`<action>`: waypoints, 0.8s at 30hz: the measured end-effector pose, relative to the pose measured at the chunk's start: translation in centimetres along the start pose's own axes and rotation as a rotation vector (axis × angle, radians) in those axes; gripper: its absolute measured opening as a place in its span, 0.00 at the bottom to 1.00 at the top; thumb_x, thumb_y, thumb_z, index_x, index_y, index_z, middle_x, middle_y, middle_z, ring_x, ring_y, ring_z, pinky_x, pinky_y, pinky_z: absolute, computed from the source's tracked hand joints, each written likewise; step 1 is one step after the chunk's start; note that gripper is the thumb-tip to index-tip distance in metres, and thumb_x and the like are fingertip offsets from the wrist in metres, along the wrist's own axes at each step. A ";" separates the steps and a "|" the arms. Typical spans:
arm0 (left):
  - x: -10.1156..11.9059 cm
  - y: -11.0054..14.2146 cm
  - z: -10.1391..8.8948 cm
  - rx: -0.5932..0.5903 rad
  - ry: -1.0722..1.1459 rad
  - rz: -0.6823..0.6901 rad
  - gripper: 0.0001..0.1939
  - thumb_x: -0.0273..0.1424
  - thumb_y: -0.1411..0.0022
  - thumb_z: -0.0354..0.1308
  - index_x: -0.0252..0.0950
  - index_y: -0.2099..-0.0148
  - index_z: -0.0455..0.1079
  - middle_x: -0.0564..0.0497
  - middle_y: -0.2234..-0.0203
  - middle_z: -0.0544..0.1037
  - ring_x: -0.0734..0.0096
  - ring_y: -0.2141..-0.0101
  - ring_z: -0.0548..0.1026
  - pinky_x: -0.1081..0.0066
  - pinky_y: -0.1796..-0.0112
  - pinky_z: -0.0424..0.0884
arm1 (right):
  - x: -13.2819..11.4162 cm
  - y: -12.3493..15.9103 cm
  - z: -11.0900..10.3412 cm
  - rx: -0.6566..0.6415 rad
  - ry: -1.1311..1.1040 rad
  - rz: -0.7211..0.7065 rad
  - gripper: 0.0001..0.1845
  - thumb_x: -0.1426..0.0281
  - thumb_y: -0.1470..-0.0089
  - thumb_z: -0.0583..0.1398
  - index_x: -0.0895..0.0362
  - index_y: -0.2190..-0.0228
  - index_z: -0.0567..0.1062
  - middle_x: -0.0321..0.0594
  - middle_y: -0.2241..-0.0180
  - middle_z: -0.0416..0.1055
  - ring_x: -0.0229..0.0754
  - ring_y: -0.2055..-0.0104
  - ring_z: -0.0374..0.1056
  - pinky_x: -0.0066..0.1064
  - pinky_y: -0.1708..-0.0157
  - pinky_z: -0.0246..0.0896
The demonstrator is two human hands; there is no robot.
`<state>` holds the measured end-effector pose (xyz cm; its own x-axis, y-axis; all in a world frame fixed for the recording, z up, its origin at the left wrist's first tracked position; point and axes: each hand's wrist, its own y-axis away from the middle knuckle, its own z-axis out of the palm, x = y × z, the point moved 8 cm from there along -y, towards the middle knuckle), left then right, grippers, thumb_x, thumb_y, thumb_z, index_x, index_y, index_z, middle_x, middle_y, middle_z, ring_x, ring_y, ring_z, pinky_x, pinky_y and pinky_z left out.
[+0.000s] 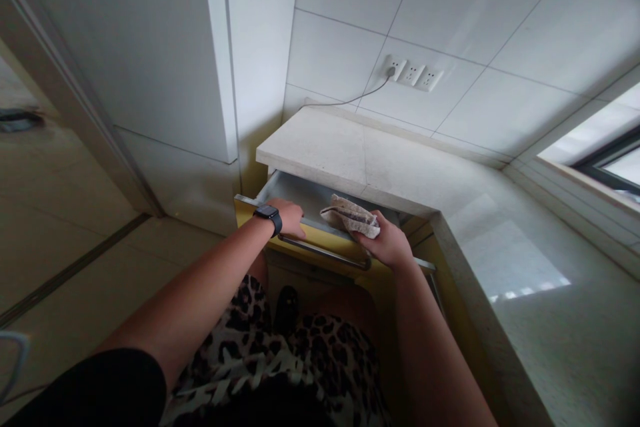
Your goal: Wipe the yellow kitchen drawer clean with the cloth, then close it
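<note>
The left hand point(288, 215) rests on the drawer point(323, 235), likely steadying it, finger grip unclear; the right hand point(389, 244) clasps 1 cloth point(351, 215).

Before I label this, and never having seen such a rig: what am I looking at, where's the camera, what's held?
There is no machine here, just a person's two bare hands. The single picture comes from a camera worn on the head, looking forward and down, so both forearms reach away from you.

The left hand, with a dark watch on its wrist, is at the front edge of an open drawer. The right hand holds a light, folded-looking cloth above that drawer.

Behind is a pale countertop; a thin cord runs from its back edge up to a wall socket.
</note>
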<state>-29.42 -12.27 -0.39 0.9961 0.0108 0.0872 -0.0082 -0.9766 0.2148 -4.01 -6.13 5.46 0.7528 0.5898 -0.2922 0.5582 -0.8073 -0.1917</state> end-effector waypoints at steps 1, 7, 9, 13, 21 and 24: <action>0.0 0.0 0.0 -0.001 0.002 0.002 0.39 0.63 0.56 0.57 0.43 0.49 0.78 0.38 0.54 0.81 0.45 0.55 0.78 0.56 0.57 0.72 | -0.1 0.1 0.0 0.005 0.001 0.001 0.22 0.47 0.47 0.61 0.47 0.58 0.70 0.37 0.64 0.79 0.52 0.60 0.76 0.33 0.67 0.58; 0.2 0.2 -0.2 -0.004 0.015 0.011 0.41 0.63 0.55 0.57 0.43 0.46 0.77 0.38 0.53 0.80 0.42 0.54 0.77 0.54 0.57 0.72 | -0.1 0.1 -0.3 0.021 0.002 0.020 0.22 0.47 0.47 0.61 0.48 0.58 0.71 0.39 0.64 0.79 0.51 0.62 0.75 0.32 0.68 0.56; 0.2 0.2 -0.3 -0.007 0.016 0.006 0.40 0.62 0.55 0.57 0.43 0.47 0.78 0.38 0.53 0.80 0.42 0.54 0.78 0.55 0.57 0.72 | -0.1 0.0 -0.2 0.024 0.008 0.009 0.22 0.47 0.47 0.61 0.48 0.57 0.71 0.39 0.63 0.79 0.51 0.62 0.75 0.32 0.69 0.56; 0.4 0.5 -0.7 -0.007 0.005 -0.001 0.39 0.61 0.53 0.57 0.43 0.46 0.77 0.39 0.53 0.80 0.45 0.53 0.78 0.57 0.56 0.72 | -0.7 0.9 -0.6 0.159 0.060 -0.072 0.25 0.53 0.48 0.63 0.51 0.52 0.71 0.43 0.58 0.77 0.53 0.57 0.72 0.36 0.61 0.59; 0.0 0.4 -0.4 0.012 -0.022 -0.014 0.40 0.64 0.53 0.55 0.46 0.45 0.75 0.43 0.51 0.80 0.46 0.52 0.77 0.57 0.55 0.71 | 4.3 10.3 0.5 0.587 0.166 0.172 0.30 0.59 0.51 0.64 0.54 0.46 0.72 0.52 0.51 0.69 0.61 0.47 0.64 0.51 0.45 0.52; -0.1 0.3 -0.2 0.009 -0.042 -0.003 0.39 0.64 0.52 0.54 0.49 0.45 0.75 0.45 0.53 0.81 0.46 0.53 0.78 0.58 0.57 0.71 | 7.2 13.5 2.1 0.796 -0.044 0.405 0.32 0.58 0.52 0.64 0.57 0.46 0.70 0.55 0.50 0.65 0.62 0.46 0.63 0.53 0.45 0.57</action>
<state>-29.53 -12.52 -0.18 0.9989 0.0046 0.0461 -0.0050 -0.9784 0.2067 8.22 -12.76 -1.16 0.8163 0.2691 -0.5111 -0.1674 -0.7367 -0.6552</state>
